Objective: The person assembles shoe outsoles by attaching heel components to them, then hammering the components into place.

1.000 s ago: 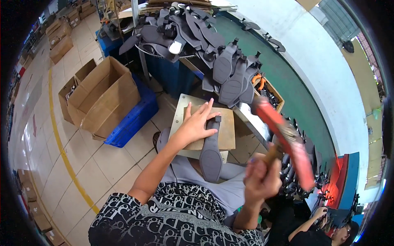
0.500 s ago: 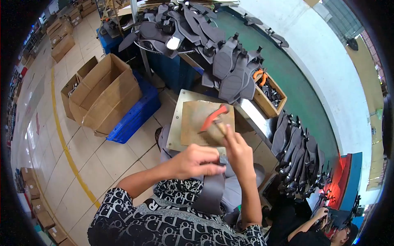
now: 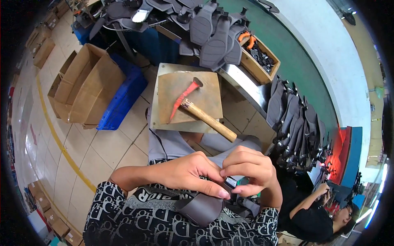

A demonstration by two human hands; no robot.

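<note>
At my lap, my left hand (image 3: 186, 172) is closed around the narrow end of a dark grey moulded flap (image 3: 201, 209), whose broad part hangs below the fingers. A small shiny black buckle (image 3: 230, 182) shows at that end, between my two hands. My right hand (image 3: 252, 170) has its fingers curled and pinched at the buckle. Ahead of my hands, a hammer (image 3: 209, 120) with a red head and wooden handle lies on a brown board (image 3: 168, 88). Its handle overhangs the near edge, pointing toward my right hand.
The board rests on a pale metal-topped stand (image 3: 154, 110). Beyond it, a bench holds grey flaps (image 3: 217, 45) and a wooden box (image 3: 269, 74) of black parts with orange-handled pliers. More flaps (image 3: 295, 119) stand at right, near a co-worker (image 3: 312, 215). Cartons (image 3: 88, 86) and a blue crate (image 3: 123, 98) stand left.
My right hand has let go of the hammer, which now lies on the board. Both hands have come together lower, and the right fingers have moved to the buckle. The view has shifted.
</note>
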